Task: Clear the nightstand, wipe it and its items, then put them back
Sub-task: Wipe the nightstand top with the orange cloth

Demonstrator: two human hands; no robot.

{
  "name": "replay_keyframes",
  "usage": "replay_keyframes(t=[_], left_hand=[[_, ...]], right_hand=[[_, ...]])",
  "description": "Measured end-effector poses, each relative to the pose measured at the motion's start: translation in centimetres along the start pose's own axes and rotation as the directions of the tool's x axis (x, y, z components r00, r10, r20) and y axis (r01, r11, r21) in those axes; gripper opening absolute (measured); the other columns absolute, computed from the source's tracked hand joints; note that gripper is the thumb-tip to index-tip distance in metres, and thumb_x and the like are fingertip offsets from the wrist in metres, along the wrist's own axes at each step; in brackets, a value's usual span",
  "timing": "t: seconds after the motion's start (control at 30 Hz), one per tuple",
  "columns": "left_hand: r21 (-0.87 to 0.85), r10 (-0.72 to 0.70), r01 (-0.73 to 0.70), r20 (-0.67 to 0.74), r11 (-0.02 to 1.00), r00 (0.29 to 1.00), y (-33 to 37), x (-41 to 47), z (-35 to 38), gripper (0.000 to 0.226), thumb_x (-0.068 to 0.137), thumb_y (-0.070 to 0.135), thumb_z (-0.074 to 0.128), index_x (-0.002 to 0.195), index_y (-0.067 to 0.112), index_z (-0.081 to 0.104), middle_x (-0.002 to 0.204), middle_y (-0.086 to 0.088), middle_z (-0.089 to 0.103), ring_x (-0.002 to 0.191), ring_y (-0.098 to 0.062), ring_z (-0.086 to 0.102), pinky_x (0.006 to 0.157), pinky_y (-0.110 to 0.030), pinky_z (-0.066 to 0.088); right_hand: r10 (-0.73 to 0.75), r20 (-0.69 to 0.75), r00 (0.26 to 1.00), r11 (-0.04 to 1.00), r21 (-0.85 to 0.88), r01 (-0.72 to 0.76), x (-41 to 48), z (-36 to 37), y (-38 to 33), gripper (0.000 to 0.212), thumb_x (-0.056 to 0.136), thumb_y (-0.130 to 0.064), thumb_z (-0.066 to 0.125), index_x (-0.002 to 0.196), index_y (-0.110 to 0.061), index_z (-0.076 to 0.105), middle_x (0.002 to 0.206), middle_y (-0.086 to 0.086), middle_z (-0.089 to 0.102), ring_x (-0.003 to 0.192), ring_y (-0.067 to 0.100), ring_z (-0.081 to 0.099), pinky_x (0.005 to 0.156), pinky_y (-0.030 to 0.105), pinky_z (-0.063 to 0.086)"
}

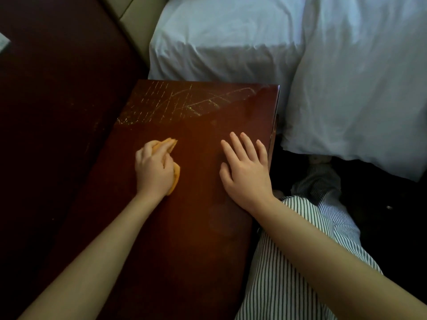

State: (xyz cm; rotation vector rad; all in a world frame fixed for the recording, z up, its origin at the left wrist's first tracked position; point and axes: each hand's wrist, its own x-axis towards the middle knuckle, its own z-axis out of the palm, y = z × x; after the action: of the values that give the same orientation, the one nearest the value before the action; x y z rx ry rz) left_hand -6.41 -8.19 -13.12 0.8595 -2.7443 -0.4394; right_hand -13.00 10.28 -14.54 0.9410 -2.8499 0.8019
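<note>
Left hand over cloth

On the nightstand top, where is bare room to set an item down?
Bare patches on the nightstand: the scratched far strip beside the bed, the gap between the left hand, gripping the orange cloth, and the flat right hand, and the near half below both hands. Crowded only at the hands.

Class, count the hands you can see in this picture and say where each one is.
2. The left hand grips an orange cloth on the nightstand, left of centre; the right hand lies flat near its right edge, beside the bed. No other is visible.
</note>
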Motion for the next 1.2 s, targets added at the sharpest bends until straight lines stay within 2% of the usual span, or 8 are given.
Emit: replay_keyframes(t=[0.17,0.27,0.4,0.53,0.6,0.87,0.97,1.2], left_hand=[[0.022,-0.172,0.174,-0.07,0.985,0.983,1.2,3.2,0.7,0.038,0.095,0.016,0.041,0.13,0.026,0.053,0.136,-0.005,0.042,0.123,-0.027,0.035,0.102,-0.039,0.031],[0.011,-0.196,0.198,-0.079,0.98,0.977,3.9,4.7,2.0,0.037,0.096,0.017,0.04,0.129,0.027,0.053,0.136,-0.004,0.041,0.123,-0.026,0.034,0.102,-0.038,0.029],[0.019,0.011,-0.011,-0.006,1.0,1.0,6.4,4.0,3.1,0.038,0.095,0.017,0.04,0.13,0.028,0.053,0.137,-0.005,0.042,0.123,-0.026,0.035,0.1,-0.037,0.031],[-0.031,0.247,-0.245,0.105,0.969,0.963,4.0,2.2,1.9,0.04,0.094,0.014,0.044,0.128,0.031,0.054,0.133,-0.005,0.046,0.122,-0.025,0.035,0.099,-0.034,0.031],[-0.034,0.288,-0.286,0.125,0.958,0.949,2.0,1.5,1.0,0.04,0.093,0.013,0.045,0.128,0.031,0.055,0.131,-0.004,0.047,0.119,-0.025,0.037,0.097,-0.031,0.03],[0.024,-0.094,0.095,-0.04,0.995,0.995,2.0,3.6,1.3,0.038,0.095,0.017,0.04,0.131,0.024,0.052,0.136,-0.008,0.041,0.121,-0.03,0.035,0.101,-0.04,0.031],[0.03,-0.13,0.132,-0.059,0.991,0.99,4.2,4.4,2.2,0.039,0.096,0.018,0.039,0.132,0.026,0.05,0.139,-0.006,0.039,0.123,-0.029,0.034,0.1,-0.039,0.03],[-0.002,0.167,-0.168,0.051,0.986,0.985,4.9,2.3,2.3,0.039,0.094,0.015,0.042,0.128,0.029,0.055,0.135,-0.006,0.046,0.121,-0.029,0.037,0.099,-0.039,0.032]], right_hand=[[-0.019,0.025,1.0,0.996,-0.086,0.021,0.1,0.4,0.0,0.056,0.089,-0.035,0.028,0.135,-0.011,0.05,0.143,0.011,0.046,0.137,0.03,0.034,0.11,0.044,0.005],[-0.029,0.019,0.999,0.991,-0.128,0.031,0.0,0.5,-0.1,0.055,0.089,-0.035,0.03,0.133,-0.01,0.052,0.141,0.011,0.048,0.135,0.03,0.037,0.109,0.047,0.006],[-0.027,-0.027,0.999,0.992,-0.122,0.023,0.0,0.6,-0.1,0.053,0.088,-0.033,0.033,0.131,-0.009,0.055,0.137,0.012,0.052,0.131,0.031,0.043,0.109,0.045,0.014],[-0.043,-0.03,0.999,0.994,-0.107,0.04,-0.1,0.6,-0.1,0.053,0.089,-0.033,0.033,0.133,-0.01,0.053,0.138,0.011,0.051,0.132,0.029,0.043,0.11,0.041,0.013],[-0.035,-0.049,0.998,0.994,-0.107,0.029,0.0,0.7,-0.1,0.053,0.089,-0.032,0.033,0.132,-0.009,0.054,0.138,0.011,0.051,0.131,0.029,0.044,0.112,0.041,0.015],[-0.002,-0.012,1.0,0.996,-0.09,0.001,0.1,0.6,-0.2,0.053,0.09,-0.033,0.03,0.133,-0.011,0.053,0.139,0.008,0.05,0.132,0.027,0.042,0.111,0.047,0.021],[0.004,-0.027,1.0,0.994,-0.109,-0.007,0.1,0.7,-0.2,0.053,0.09,-0.033,0.03,0.132,-0.011,0.054,0.138,0.008,0.051,0.132,0.027,0.043,0.111,0.046,0.021],[-0.016,0.044,0.999,0.996,-0.092,0.02,0.3,0.6,0.0,0.057,0.091,-0.036,0.023,0.137,-0.015,0.049,0.144,0.007,0.045,0.137,0.025,0.035,0.113,0.044,0.013]])
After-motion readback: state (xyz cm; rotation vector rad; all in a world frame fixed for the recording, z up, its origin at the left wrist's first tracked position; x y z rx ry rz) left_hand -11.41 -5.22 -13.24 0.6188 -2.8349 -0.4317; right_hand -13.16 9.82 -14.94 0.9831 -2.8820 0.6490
